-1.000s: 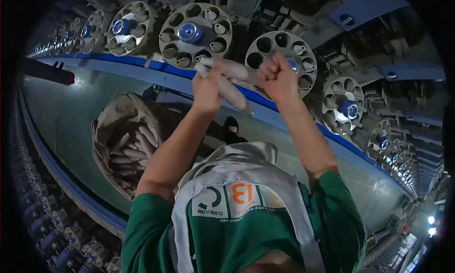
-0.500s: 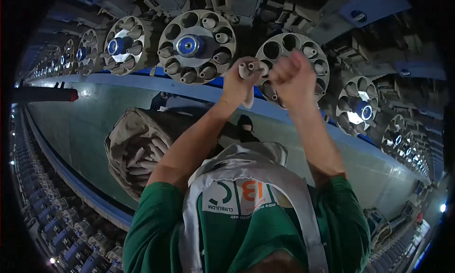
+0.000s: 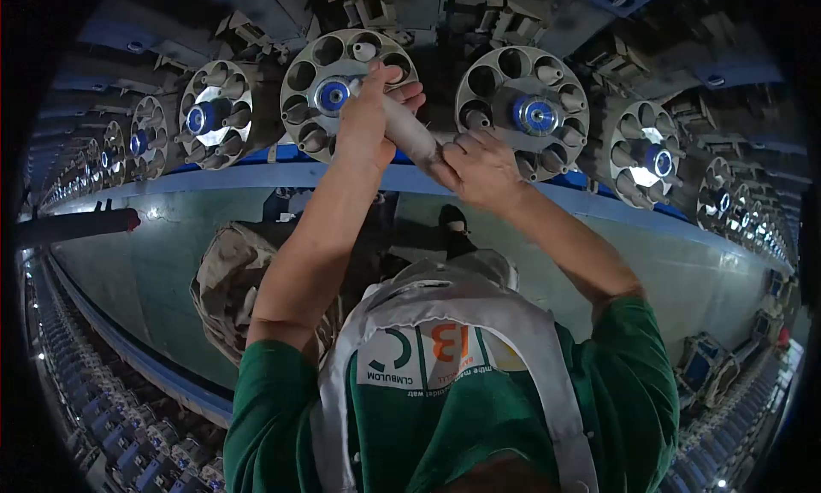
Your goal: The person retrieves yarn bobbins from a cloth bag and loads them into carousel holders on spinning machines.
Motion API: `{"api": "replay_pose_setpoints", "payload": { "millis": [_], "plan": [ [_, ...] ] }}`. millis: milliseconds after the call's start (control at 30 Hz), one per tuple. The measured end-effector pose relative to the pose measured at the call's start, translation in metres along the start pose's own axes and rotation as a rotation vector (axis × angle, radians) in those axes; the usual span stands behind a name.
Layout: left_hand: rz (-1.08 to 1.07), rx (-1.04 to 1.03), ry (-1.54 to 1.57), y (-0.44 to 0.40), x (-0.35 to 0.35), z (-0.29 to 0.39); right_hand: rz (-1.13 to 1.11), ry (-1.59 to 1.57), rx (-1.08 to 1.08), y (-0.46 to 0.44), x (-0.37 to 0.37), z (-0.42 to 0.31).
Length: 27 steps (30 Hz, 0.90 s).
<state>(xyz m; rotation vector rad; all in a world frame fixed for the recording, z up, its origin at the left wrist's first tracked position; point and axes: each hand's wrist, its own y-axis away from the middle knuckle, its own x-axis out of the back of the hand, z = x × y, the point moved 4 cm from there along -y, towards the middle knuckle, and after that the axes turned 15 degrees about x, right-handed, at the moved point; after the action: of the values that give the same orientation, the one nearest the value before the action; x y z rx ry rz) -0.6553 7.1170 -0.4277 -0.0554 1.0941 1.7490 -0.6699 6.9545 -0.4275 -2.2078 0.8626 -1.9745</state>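
Slantwise, a pale spool (image 3: 409,134) crosses before a round rack (image 3: 314,63).
Left hand (image 3: 364,121) wraps around its upper part; right hand (image 3: 483,170) clamps its lower end.

At the left a dark bar (image 3: 79,230) tipped in red is seen over the green floor (image 3: 137,281), which is bordered at lower left by a blue rail (image 3: 201,399) with machinery (image 3: 141,429) ranged beyond it, while a small light (image 3: 722,483) is seen at bottom right
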Motion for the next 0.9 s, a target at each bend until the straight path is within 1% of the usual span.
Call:
{"api": "replay_pose_setpoints", "payload": {
  "millis": [33, 67, 100, 133, 167, 200, 267, 300, 333, 367, 400, 467, 533, 600, 633, 700, 733, 800, 867, 900],
  "plan": [
    [-0.014, 0.02, 0.023, 0.001, 0.0, 0.001, 0.031, -0.011, 0.089, 0.002, -0.001, 0.004],
    [-0.025, 0.04, 0.044, 0.003, 0.002, 0.004, 0.033, -0.011, 0.09, 0.004, 0.003, 0.011],
    [-0.025, 0.036, 0.04, 0.001, 0.005, 0.008, 0.11, 0.03, 0.077, 0.008, 0.014, 0.023],
    [-0.026, -0.023, 0.194, -0.002, 0.011, 0.014, 0.187, 0.074, 0.064, 0.016, 0.025, 0.037],
    [-0.03, -0.081, 0.35, -0.004, 0.016, 0.02, 0.167, 0.14, -0.119, 0.035, 0.031, 0.067],
    [-0.028, -0.075, 0.439, -0.003, 0.018, 0.027, 0.145, 0.206, -0.3, 0.058, 0.041, 0.096],
    [-0.04, -0.099, 0.462, -0.004, 0.02, 0.036, 0.246, -0.049, -0.989, 0.094, 0.075, 0.137],
    [-0.047, -0.11, 0.476, -0.005, 0.021, 0.038, 0.25, -0.048, -0.989, 0.111, 0.077, 0.153],
    [-0.051, -0.109, 0.473, -0.009, 0.021, 0.038, 0.61, -0.429, -1.037, 0.121, 0.078, 0.162],
    [-0.033, -0.122, 0.481, -0.015, 0.022, 0.036, 0.969, -0.817, -1.038, 0.13, 0.074, 0.17],
    [-0.015, -0.135, 0.488, -0.021, 0.022, 0.034, 0.587, -0.424, -0.775, 0.127, 0.078, 0.166],
    [-0.035, -0.115, 0.472, -0.021, 0.008, 0.028, 0.767, -0.857, -0.865, 0.076, 0.067, 0.12],
    [-0.052, -0.099, 0.454, -0.016, -0.01, 0.021, 0.57, -0.937, -0.648, 0.038, 0.044, 0.091],
    [-0.132, -0.069, 0.452, -0.005, -0.033, 0.016, 0.566, -1.246, -0.714, 0.019, 0.021, 0.069],
    [-0.131, -0.074, 0.446, -0.007, -0.038, 0.015, 0.572, -1.25, -0.708, 0.016, 0.012, 0.068],
    [-0.017, -0.134, 0.447, -0.011, -0.033, 0.012, 0.913, -1.055, -0.422, 0.014, 0.009, 0.07],
    [-0.012, -0.138, 0.446, -0.011, -0.031, 0.01, 0.912, -1.061, -0.421, 0.017, 0.007, 0.073],
    [0.007, -0.104, 0.47, -0.014, -0.024, 0.006, 0.752, -0.48, -0.524, 0.028, 0.014, 0.09],
    [0.017, -0.102, 0.508, -0.006, -0.023, 0.009, 0.696, -0.514, -0.7, 0.052, 0.021, 0.128],
    [0.024, -0.095, 0.545, -0.002, -0.022, 0.009, 0.753, -0.553, -0.7, 0.059, 0.033, 0.137]
  ]
}}
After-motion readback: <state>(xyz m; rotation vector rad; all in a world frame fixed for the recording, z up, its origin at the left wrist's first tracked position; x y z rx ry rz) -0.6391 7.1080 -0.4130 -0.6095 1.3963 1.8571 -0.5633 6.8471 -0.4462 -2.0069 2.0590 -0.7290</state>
